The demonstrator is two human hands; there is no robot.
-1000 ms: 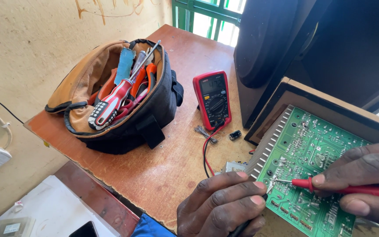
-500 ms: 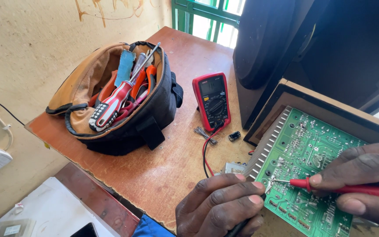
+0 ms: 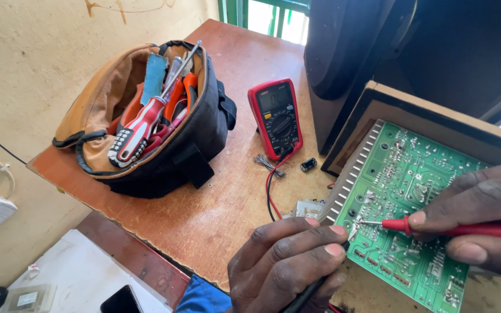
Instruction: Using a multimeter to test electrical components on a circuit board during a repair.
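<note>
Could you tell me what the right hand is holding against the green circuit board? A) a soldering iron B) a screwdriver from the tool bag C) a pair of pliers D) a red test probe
D: the right hand grips a slim red probe whose metal tip rests on the green circuit board, while the left hand holds a black probe.

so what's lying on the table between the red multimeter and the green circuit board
In the head view, between the multimeter and the circuit board lie a small black component, a little bundle of grey wire bits, and the meter's red and black leads.
</note>
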